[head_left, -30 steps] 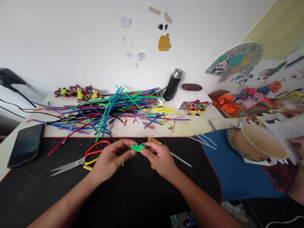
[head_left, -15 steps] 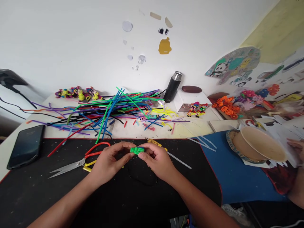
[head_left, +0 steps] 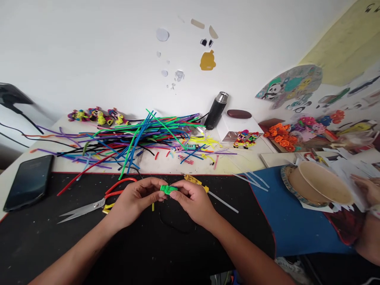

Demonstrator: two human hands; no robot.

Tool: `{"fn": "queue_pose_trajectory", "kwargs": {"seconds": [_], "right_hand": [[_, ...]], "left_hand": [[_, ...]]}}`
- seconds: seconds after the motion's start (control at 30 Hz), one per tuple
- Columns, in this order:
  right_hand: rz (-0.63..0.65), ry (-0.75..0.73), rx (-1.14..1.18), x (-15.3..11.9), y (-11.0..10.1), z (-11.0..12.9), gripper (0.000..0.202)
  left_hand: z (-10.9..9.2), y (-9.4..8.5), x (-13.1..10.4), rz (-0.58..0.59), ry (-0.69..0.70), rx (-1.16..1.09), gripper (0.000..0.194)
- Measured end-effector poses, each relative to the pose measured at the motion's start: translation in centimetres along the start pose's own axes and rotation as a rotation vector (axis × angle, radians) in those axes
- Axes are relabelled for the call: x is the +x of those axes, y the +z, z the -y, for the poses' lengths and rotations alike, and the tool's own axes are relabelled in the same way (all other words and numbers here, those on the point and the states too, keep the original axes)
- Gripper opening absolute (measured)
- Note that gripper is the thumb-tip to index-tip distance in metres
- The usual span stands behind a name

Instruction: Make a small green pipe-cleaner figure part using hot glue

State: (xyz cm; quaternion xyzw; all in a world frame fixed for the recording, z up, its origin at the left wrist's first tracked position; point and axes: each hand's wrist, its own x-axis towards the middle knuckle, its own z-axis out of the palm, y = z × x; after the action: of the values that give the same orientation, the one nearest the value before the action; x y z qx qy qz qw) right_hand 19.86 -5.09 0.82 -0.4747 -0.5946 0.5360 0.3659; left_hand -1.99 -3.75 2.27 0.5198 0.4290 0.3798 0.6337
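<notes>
Between my two hands is a small bundle of bent green pipe cleaner point(head_left: 168, 190), held over the black mat point(head_left: 142, 253). My left hand point(head_left: 130, 201) pinches its left end with thumb and fingertips. At the other end, my right hand point(head_left: 194, 201) grips it the same way. Red-handled scissors point(head_left: 96, 204) lie on the mat to the left of my left hand, blades apart, with a yellow-handled tool point(head_left: 108, 208) partly hidden beside my wrist. A yellow glue gun point(head_left: 192, 180) with a clear glue stick point(head_left: 222, 201) lies behind my right hand.
A large pile of coloured pipe cleaners point(head_left: 142, 132) spreads along the back. A phone point(head_left: 29, 183) lies at left. A black flask point(head_left: 216, 111), small pipe-cleaner figures point(head_left: 246, 138) and a beige bowl point(head_left: 323, 184) stand toward the right. Another person's hand point(head_left: 368, 188) touches papers at far right.
The green bundle has turned slightly in my fingers, and the blue bit at its right end no longer shows. Both hands keep their hold. The view has shifted a little.
</notes>
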Motion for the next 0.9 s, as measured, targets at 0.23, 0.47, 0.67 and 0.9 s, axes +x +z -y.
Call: {"fn": "queue_pose_trajectory", "kwargs": {"seconds": [0.23,0.47,0.67,0.9], "right_hand": [[0.028,0.036,-0.01,0.5,0.2,0.3,0.035],[-0.001,-0.005,-0.054,0.8,0.3,0.8,0.031],[0.012,0.012,-0.035,0.9,0.5,1.0,0.03],[0.012,0.034,-0.006,0.9,0.9,0.9,0.035]], "left_hand": [[-0.3,-0.8,0.1,-0.06,0.028,0.081,0.03],[-0.2,-1.6,0.5,-0.009,0.072,0.077,0.032],[-0.2,-1.9,0.6,0.031,0.123,0.12,0.022],[-0.2,-2.1,0.5,0.043,0.136,0.136,0.021]]}}
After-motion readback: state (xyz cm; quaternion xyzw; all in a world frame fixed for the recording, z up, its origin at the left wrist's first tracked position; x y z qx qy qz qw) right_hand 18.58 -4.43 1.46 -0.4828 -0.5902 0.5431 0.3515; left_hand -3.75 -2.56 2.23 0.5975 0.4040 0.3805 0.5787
